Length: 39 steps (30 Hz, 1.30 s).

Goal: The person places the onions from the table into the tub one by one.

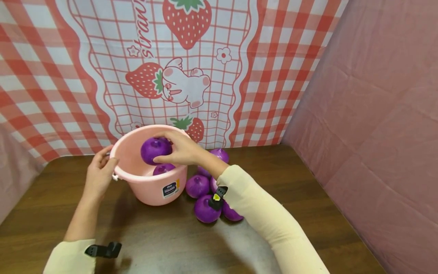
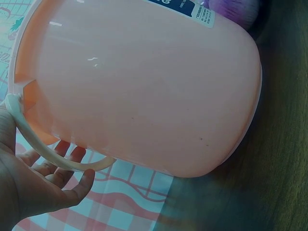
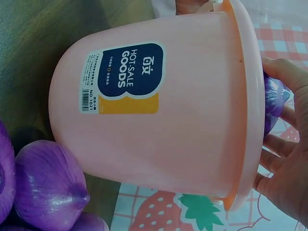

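Note:
A pink plastic bucket (image 1: 145, 190) stands upright on the table. At its left rim my left hand (image 1: 99, 171) holds on with the thumb over the edge; in the left wrist view, the pale bucket handle (image 2: 53, 156) curves in front of the fingers. Over the bucket's opening, my right hand (image 1: 183, 148) grips a purple onion (image 1: 154, 150), whose pointed tip shows past the rim in the right wrist view. Below it, a second onion (image 1: 163, 168) lies inside, partly hidden by the front rim. Several more purple onions (image 1: 207, 209) lie right of the bucket, partly behind my right forearm.
The brown wooden table (image 1: 143, 236) carries everything. A strawberry-printed checked cloth (image 1: 267, 83) hangs close behind the bucket, and a pink cloth wall (image 1: 376, 114) bounds the right side. Black straps (image 1: 102, 250) sit over my cream sleeves.

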Each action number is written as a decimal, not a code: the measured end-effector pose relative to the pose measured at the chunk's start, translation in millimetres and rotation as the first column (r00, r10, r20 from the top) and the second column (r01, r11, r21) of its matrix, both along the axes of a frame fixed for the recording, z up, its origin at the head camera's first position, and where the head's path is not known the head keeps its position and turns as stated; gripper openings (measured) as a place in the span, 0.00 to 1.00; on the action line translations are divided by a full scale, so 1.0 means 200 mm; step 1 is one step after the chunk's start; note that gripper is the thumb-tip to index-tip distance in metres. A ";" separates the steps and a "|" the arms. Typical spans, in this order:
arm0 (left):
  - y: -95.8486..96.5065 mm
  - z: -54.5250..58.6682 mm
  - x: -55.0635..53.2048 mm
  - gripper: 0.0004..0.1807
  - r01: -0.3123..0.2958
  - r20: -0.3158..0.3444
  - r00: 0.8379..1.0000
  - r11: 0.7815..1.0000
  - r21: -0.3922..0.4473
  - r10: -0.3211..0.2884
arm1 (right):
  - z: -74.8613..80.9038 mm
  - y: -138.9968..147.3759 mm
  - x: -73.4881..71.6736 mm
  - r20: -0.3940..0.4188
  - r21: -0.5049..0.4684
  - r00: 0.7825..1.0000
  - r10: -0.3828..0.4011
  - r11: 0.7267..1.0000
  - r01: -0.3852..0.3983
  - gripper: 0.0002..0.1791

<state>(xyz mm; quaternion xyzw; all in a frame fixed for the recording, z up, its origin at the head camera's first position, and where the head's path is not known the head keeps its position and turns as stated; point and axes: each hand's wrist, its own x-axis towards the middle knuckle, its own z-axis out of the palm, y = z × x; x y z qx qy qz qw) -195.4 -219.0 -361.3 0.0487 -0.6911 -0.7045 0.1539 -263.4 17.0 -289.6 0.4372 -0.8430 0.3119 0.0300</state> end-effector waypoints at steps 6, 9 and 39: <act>0.00 0.00 0.00 0.17 -0.003 0.004 1.000 1.000 -0.003 0.003 | 0.00 -0.02 -0.01 -0.015 0.018 1.000 -0.010 1.000 0.010 0.34; 0.00 0.00 0.00 0.17 -0.006 0.006 1.000 1.000 -0.009 0.006 | -0.01 -0.03 -0.01 -0.023 0.033 0.999 -0.027 0.999 0.028 0.34; 0.01 0.01 0.00 0.19 -0.027 0.020 0.999 0.999 -0.031 0.027 | -0.05 -0.10 -0.04 0.005 0.099 0.996 -0.087 0.991 0.086 0.38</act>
